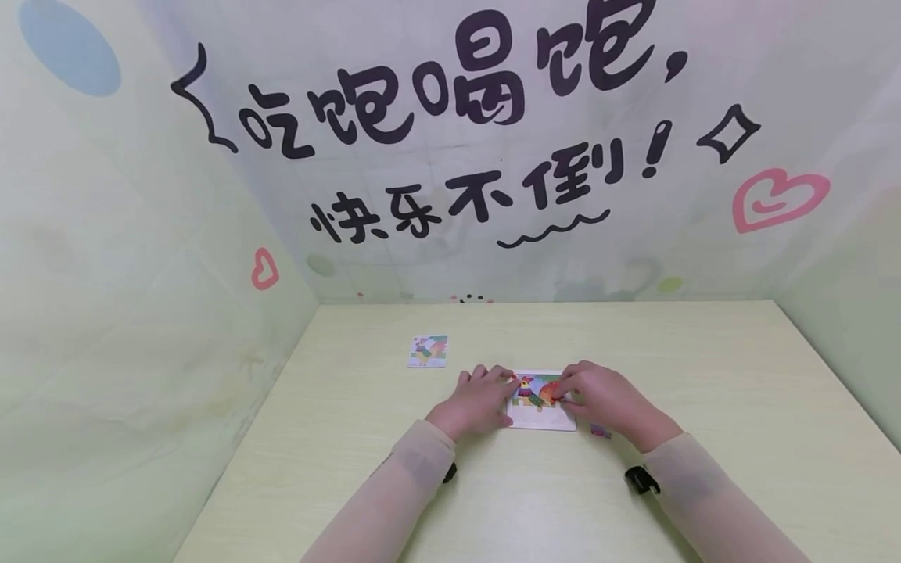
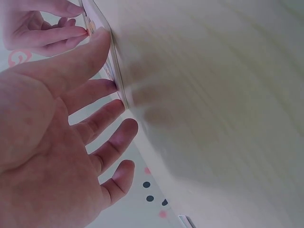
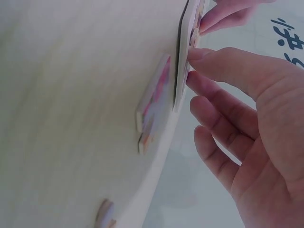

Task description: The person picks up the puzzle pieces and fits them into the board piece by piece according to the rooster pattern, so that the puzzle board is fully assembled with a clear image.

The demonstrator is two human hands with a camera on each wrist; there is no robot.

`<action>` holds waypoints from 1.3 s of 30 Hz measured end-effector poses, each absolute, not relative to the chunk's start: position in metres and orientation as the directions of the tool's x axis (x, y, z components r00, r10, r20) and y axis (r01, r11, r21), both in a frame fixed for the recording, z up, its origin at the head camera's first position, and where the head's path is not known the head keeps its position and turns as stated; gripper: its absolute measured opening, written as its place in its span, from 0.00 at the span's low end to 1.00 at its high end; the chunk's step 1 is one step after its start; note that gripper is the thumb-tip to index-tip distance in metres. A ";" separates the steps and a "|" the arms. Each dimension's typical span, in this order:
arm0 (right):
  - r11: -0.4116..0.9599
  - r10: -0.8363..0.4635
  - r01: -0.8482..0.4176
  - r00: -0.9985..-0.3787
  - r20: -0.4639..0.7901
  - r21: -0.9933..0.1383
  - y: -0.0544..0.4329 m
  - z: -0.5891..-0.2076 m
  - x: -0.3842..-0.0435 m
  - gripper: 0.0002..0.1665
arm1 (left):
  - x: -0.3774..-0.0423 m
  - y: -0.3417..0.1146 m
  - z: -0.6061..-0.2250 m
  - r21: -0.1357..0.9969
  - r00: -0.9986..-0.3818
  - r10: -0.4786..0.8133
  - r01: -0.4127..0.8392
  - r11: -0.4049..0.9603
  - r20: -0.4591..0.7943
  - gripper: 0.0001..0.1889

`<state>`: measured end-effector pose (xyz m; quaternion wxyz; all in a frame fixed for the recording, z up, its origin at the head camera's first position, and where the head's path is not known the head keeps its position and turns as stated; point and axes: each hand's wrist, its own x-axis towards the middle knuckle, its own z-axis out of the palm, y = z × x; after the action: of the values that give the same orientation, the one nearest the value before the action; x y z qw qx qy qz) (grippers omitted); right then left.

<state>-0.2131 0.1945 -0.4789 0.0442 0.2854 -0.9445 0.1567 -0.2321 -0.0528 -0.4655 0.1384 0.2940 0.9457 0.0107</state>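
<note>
A white-framed jigsaw puzzle (image 1: 542,420) with a colourful rooster picture lies on the table, its lower part plain white. At its left side, my left hand (image 1: 475,403) touches the frame with thumb and first fingers. The left wrist view shows that hand's other fingers (image 2: 124,130) spread and free. From the right, my right hand (image 1: 607,397) pinches a puzzle piece (image 1: 551,391) with orange-red tail colours at the picture's right part. Its fingertips partly hide the piece. Loose puzzle pieces (image 3: 154,95) lie beside the frame, near the right hand.
A square card (image 1: 428,352) with a paler rooster picture lies farther back on the left of the pale wood table (image 1: 352,485). Another small loose piece (image 3: 105,213) shows in the right wrist view. Printed cloth walls (image 1: 422,274) stand behind and at the sides.
</note>
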 end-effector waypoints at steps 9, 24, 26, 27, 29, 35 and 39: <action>0.787 -0.536 -0.563 -0.826 0.175 -0.252 0.195 -0.479 -0.214 0.07 | -0.232 -0.052 -0.465 0.100 -0.789 0.560 0.554 0.826 -0.255 0.38; 0.776 -0.492 -0.482 -0.866 0.088 -0.406 0.196 -0.477 -0.218 0.08 | -0.234 -0.051 -0.464 0.101 -0.786 0.560 0.555 0.826 -0.260 0.37; 0.776 -0.475 -0.461 -0.876 0.081 -0.431 0.198 -0.476 -0.215 0.09 | -0.234 -0.051 -0.465 0.101 -0.785 0.562 0.557 0.824 -0.261 0.38; 0.778 -0.466 -0.449 -0.882 0.078 -0.439 0.199 -0.476 -0.214 0.10 | -0.234 -0.051 -0.465 0.103 -0.784 0.563 0.557 0.824 -0.260 0.38; 0.783 -0.447 -0.427 -0.892 0.069 -0.452 0.201 -0.475 -0.212 0.11 | -0.234 -0.051 -0.465 0.109 -0.785 0.563 0.556 0.824 -0.258 0.38; 0.786 -0.432 -0.402 -0.901 0.047 -0.470 0.210 -0.474 -0.211 0.12 | -0.236 -0.052 -0.464 0.109 -0.788 0.559 0.551 0.828 -0.259 0.38; 0.789 -0.422 -0.385 -0.906 0.033 -0.479 0.216 -0.475 -0.207 0.11 | -0.235 -0.051 -0.465 0.107 -0.787 0.559 0.552 0.827 -0.261 0.38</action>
<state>-0.2073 0.2161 -0.4749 -0.0377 0.2136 -0.9449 0.2452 -0.2353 -0.0514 -0.4651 0.1422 0.2939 0.9451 0.0126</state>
